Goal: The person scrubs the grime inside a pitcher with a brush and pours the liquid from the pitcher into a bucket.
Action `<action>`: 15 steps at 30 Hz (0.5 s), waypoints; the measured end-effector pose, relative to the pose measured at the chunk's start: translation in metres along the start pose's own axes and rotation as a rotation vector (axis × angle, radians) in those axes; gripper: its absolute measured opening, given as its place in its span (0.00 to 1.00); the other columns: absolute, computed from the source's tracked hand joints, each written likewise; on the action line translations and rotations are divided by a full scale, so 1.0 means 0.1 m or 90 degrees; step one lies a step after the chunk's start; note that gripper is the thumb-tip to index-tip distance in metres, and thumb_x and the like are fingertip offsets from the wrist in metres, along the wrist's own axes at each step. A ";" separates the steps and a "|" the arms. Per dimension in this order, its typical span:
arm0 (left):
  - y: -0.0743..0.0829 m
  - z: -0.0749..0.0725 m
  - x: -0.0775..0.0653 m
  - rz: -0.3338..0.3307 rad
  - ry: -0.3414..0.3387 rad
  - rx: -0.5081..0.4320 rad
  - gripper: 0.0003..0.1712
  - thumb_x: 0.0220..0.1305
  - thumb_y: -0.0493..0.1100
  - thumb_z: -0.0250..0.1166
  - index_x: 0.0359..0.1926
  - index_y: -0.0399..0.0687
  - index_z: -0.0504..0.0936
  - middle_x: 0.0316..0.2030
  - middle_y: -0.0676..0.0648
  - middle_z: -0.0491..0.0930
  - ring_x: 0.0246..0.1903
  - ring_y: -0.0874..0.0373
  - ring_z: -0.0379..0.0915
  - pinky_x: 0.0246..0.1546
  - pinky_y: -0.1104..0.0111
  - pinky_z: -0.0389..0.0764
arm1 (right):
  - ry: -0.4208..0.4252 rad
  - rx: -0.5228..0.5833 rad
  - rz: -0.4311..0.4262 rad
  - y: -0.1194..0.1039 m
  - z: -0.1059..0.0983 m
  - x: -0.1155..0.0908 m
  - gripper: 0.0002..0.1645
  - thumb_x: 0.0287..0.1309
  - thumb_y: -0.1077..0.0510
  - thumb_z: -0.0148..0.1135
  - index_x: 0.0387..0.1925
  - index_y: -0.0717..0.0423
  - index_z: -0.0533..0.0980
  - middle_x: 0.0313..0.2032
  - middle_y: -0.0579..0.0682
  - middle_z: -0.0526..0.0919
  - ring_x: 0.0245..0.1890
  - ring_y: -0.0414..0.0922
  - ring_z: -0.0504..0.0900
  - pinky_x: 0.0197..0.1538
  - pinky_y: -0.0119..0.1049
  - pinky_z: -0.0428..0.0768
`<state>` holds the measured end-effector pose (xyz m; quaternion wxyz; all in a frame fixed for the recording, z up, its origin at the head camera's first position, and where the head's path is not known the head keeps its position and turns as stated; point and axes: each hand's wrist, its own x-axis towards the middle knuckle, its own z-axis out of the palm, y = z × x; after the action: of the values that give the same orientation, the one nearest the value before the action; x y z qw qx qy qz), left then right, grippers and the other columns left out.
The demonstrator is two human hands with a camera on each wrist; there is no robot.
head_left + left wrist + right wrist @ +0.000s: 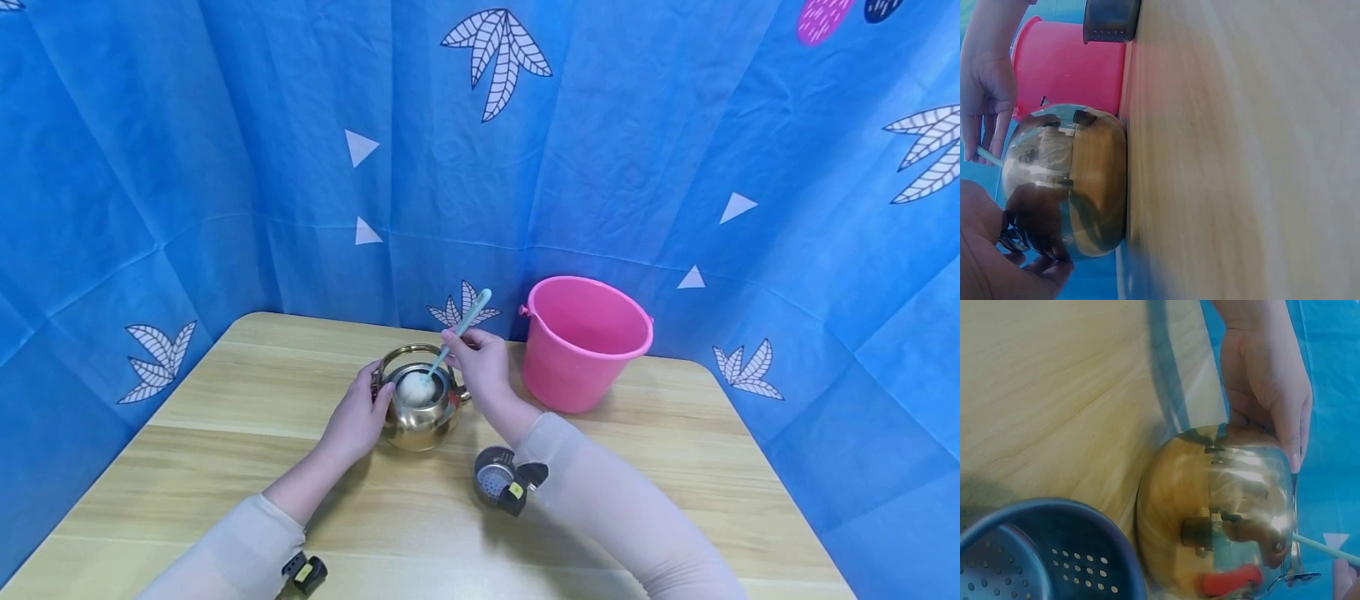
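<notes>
Likely slick and rigid, the golden teapot (420, 430) on the bench (225, 467) wants steadying by its side, where the left grip (362, 417) holds it, the right grip (483, 368) pinching a light-looking brush (472, 312) inside.

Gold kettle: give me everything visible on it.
The gold kettle is rounded and shiny, looks like polished metal, and mirrors its surroundings. An arched handle rises over its open, lidless top. It stands upright on the wooden table, left of the pink bucket in the head view. The left hand holds its side by the handle. A green brush, held by the right hand, has its pale head in the opening.
</notes>
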<state>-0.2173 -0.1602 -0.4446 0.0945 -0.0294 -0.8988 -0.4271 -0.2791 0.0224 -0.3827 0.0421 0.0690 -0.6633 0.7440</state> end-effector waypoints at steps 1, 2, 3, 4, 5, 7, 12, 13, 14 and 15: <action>0.00 0.00 0.00 -0.001 -0.001 0.000 0.33 0.79 0.45 0.48 0.74 0.29 0.52 0.69 0.26 0.61 0.68 0.32 0.58 0.69 0.43 0.60 | 0.000 0.001 0.000 0.00 -0.01 0.00 0.12 0.62 0.64 0.68 0.43 0.70 0.83 0.35 0.58 0.86 0.37 0.48 0.87 0.44 0.40 0.87; 0.00 0.00 0.00 -0.001 -0.001 0.000 0.33 0.79 0.45 0.48 0.74 0.29 0.52 0.69 0.26 0.60 0.68 0.32 0.58 0.69 0.43 0.60 | -0.001 0.002 0.000 0.00 -0.01 0.00 0.12 0.62 0.64 0.68 0.43 0.70 0.83 0.35 0.58 0.86 0.36 0.48 0.86 0.44 0.40 0.87; 0.00 0.00 0.00 -0.002 -0.002 0.000 0.33 0.79 0.45 0.48 0.74 0.30 0.52 0.69 0.26 0.60 0.68 0.32 0.58 0.69 0.43 0.60 | -0.001 0.005 0.000 -0.01 -0.02 0.00 0.12 0.62 0.64 0.68 0.43 0.70 0.83 0.36 0.59 0.86 0.37 0.48 0.87 0.45 0.41 0.87; 0.00 0.00 0.00 -0.001 -0.001 0.000 0.33 0.79 0.45 0.48 0.74 0.30 0.52 0.69 0.26 0.60 0.68 0.32 0.58 0.69 0.43 0.60 | -0.001 0.008 -0.001 -0.01 -0.02 0.00 0.12 0.62 0.64 0.67 0.43 0.71 0.82 0.37 0.61 0.86 0.37 0.48 0.87 0.45 0.41 0.87; 0.00 0.00 0.00 -0.001 -0.001 0.000 0.33 0.79 0.45 0.48 0.74 0.30 0.52 0.69 0.26 0.60 0.68 0.32 0.58 0.69 0.43 0.60 | -0.001 0.010 -0.001 -0.02 -0.03 0.00 0.12 0.62 0.64 0.67 0.43 0.71 0.82 0.37 0.62 0.85 0.37 0.49 0.87 0.46 0.42 0.87; 0.00 0.00 0.00 0.000 0.001 0.000 0.33 0.79 0.45 0.48 0.75 0.30 0.52 0.69 0.26 0.60 0.68 0.32 0.58 0.69 0.43 0.60 | -0.002 0.013 -0.002 -0.03 -0.04 0.00 0.12 0.62 0.64 0.67 0.44 0.71 0.82 0.38 0.64 0.85 0.37 0.49 0.87 0.46 0.43 0.87; 0.00 0.00 0.00 -0.002 0.000 0.001 0.33 0.79 0.45 0.48 0.75 0.30 0.52 0.69 0.26 0.60 0.68 0.32 0.58 0.69 0.43 0.60 | -0.005 0.009 -0.003 -0.06 -0.08 -0.01 0.14 0.62 0.63 0.68 0.45 0.70 0.82 0.39 0.61 0.86 0.37 0.48 0.87 0.47 0.43 0.87; 0.00 0.00 0.00 -0.002 0.000 0.001 0.33 0.79 0.45 0.48 0.75 0.30 0.52 0.69 0.26 0.60 0.68 0.32 0.58 0.69 0.43 0.60 | -0.006 0.009 -0.004 -0.06 -0.09 -0.01 0.14 0.62 0.63 0.68 0.45 0.70 0.82 0.39 0.60 0.86 0.37 0.47 0.87 0.47 0.43 0.87; 0.00 0.00 0.00 -0.003 -0.001 0.001 0.33 0.79 0.45 0.48 0.74 0.30 0.52 0.69 0.26 0.60 0.68 0.32 0.58 0.69 0.43 0.60 | -0.005 0.009 -0.005 -0.06 -0.10 -0.01 0.14 0.62 0.63 0.68 0.46 0.69 0.83 0.40 0.60 0.86 0.37 0.47 0.87 0.46 0.42 0.87; 0.00 0.00 0.00 -0.004 -0.002 0.001 0.33 0.79 0.45 0.48 0.75 0.30 0.51 0.70 0.26 0.60 0.68 0.32 0.58 0.69 0.43 0.60 | -0.005 0.008 -0.004 -0.07 -0.10 -0.01 0.14 0.62 0.63 0.68 0.46 0.69 0.83 0.40 0.60 0.86 0.37 0.46 0.87 0.46 0.42 0.87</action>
<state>-0.2171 -0.1598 -0.4447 0.0914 -0.0271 -0.8994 -0.4265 -0.2771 0.0336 -0.3774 0.0416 0.0743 -0.6584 0.7479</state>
